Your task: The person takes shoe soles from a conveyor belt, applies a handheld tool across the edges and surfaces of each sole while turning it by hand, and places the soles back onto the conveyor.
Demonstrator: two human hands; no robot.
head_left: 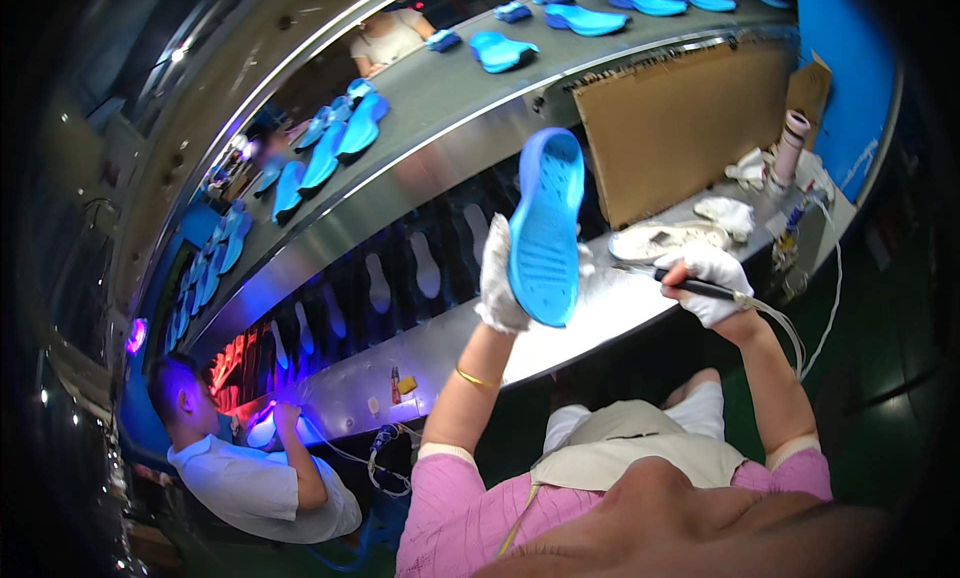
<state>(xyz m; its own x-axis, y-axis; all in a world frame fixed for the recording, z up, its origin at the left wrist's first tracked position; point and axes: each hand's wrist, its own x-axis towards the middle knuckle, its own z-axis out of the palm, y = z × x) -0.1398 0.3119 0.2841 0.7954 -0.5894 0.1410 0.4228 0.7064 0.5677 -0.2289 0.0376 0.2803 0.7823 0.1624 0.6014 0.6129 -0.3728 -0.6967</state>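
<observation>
My left hand (pixel 495 283), in a white glove, grips a blue shoe sole (pixel 548 240) and holds it upright above the bench, its ridged inner side facing me. My right hand (pixel 715 278), in a glove that leaves fingertips bare, is closed round a slim black pen-like tool (pixel 700 288) with a pale cord trailing from its rear end. The tool's tip points left, apart from the sole. Just beyond it a white shoe (pixel 660 242) lies on the bench (pixel 540 353).
Blue soles (pixel 585 20) ride on a grey conveyor belt (pixel 440 103) above the bench. A cardboard sheet (pixel 680 128) leans at the back. A pink bottle (pixel 790 143) and white cloths (pixel 725 215) stand right. A co-worker (pixel 260 478) sits at left under purple light; another person (pixel 390 38) is beyond the belt.
</observation>
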